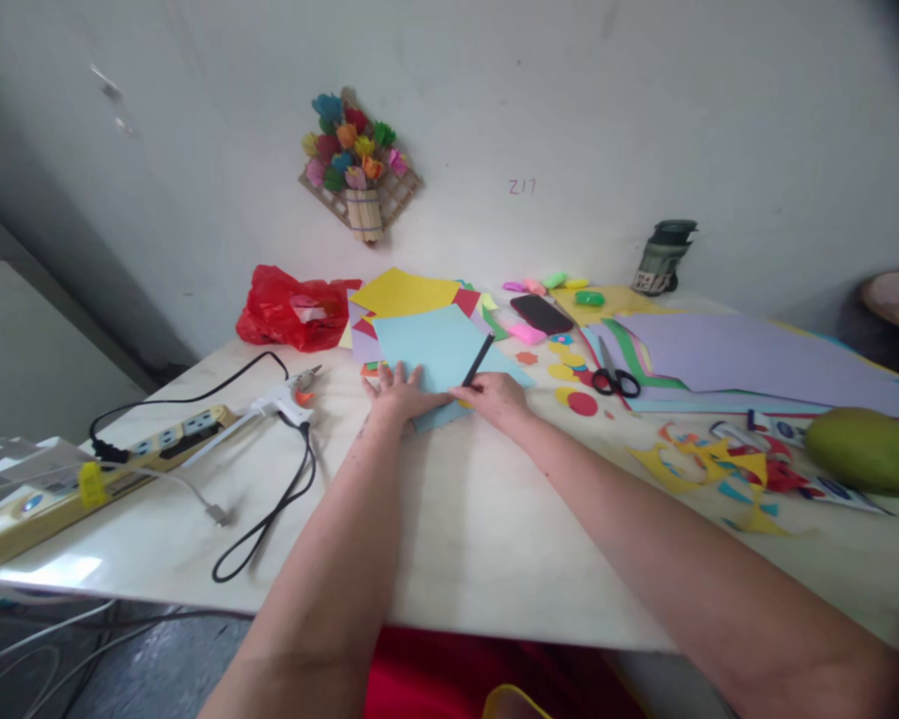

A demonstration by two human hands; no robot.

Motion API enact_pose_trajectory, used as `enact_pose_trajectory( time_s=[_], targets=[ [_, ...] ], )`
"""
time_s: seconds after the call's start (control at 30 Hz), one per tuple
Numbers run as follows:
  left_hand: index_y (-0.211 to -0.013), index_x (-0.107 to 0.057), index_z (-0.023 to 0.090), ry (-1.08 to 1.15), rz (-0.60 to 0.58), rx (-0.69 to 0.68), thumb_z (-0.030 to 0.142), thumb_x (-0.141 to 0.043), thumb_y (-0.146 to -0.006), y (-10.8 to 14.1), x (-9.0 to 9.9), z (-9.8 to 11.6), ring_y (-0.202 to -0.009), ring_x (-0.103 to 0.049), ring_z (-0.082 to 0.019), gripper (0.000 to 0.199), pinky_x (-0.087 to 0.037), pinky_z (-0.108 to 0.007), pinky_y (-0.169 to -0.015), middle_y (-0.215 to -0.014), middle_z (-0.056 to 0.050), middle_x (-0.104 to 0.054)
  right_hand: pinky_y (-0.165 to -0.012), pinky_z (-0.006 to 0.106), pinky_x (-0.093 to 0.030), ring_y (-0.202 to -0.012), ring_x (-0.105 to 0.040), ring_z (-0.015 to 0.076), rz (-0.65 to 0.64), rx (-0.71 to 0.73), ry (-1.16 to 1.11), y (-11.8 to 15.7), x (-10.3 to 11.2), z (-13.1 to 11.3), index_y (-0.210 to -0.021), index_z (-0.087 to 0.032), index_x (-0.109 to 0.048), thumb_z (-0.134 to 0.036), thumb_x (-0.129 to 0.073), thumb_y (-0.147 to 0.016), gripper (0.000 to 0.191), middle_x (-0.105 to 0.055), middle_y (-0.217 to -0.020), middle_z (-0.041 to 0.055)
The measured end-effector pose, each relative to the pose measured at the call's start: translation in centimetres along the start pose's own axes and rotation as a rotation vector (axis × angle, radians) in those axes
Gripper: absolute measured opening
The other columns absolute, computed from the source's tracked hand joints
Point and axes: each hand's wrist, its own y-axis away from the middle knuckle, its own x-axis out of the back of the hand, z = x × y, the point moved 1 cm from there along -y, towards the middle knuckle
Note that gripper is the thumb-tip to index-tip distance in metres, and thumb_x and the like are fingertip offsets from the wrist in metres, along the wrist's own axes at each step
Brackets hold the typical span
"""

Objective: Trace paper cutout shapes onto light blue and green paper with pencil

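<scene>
My right hand (498,399) grips a black pen (479,359), fingers closed around its lower part, its upper end leaning away and to the right; I cannot see its tip behind my fingers. My left hand (397,394) lies open, fingers spread, on the near left part of the blue sheet (439,345), the thumb stretched toward my right fingertips; whether they touch I cannot tell. A small patch of yellow (464,403) shows just under my right fingers. The blue sheet lies around the middle of the surface (486,559), well in from the near edge, partly over a yellow sheet (405,295) that reaches toward the far edge. Near the far edge, a red bag (292,310) sits to the left, and a phone (541,314) lies to the right of my sheet. Right of my pen hand lie paper discs (582,404), then scissors (612,375) with their handles toward me. Paper scraps (719,467) lie nearer the right edge, beside a green fruit (869,451). On my left rests a glue gun (289,399), and a power strip (172,439) stretches toward the near left corner.
</scene>
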Motion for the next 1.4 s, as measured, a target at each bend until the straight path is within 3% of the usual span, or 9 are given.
enact_pose_trajectory(
  time_s=[1.1,1.23,1.4],
  targets=[
    [-0.129,-0.012,0.034,-0.001,-0.004,-0.004,0.071,-0.026,-0.06,0.1,0.1,0.1,-0.118,0.015,-0.032,0.079,0.007,-0.061,-0.086,-0.137,0.0,-0.001,-0.046,0.02,-0.03,-0.055,-0.052,0.011,-0.003,-0.027,-0.029,0.0,0.2,0.4,-0.062,-0.019,-0.061,-0.055,-0.046,-0.064,0.039,-0.061,-0.059,0.0007],
    [-0.129,-0.012,0.032,0.038,-0.029,-0.02,0.071,-0.021,-0.062,0.5,0.7,0.0,-0.119,0.015,-0.03,0.078,0.006,-0.061,-0.087,-0.137,0.0,0.001,-0.048,0.02,-0.033,-0.058,-0.054,0.0117,0.001,-0.011,-0.072,-0.1,0.1,0.5,-0.063,-0.02,-0.061,-0.054,-0.044,-0.066,0.039,-0.062,-0.06,0.0014],
    [-0.13,-0.004,0.03,0.024,-0.112,-0.096,0.074,-0.032,-0.055,1.6,2.0,0.3,-0.119,0.015,-0.031,0.091,0.001,-0.061,-0.088,-0.137,0.0,0.004,-0.055,0.019,-0.039,-0.065,-0.058,0.012,0.004,-0.017,-0.152,-0.3,-0.1,0.7,-0.074,-0.022,-0.063,-0.047,-0.047,-0.069,0.03,-0.064,-0.069,0.0015]
  ],
)
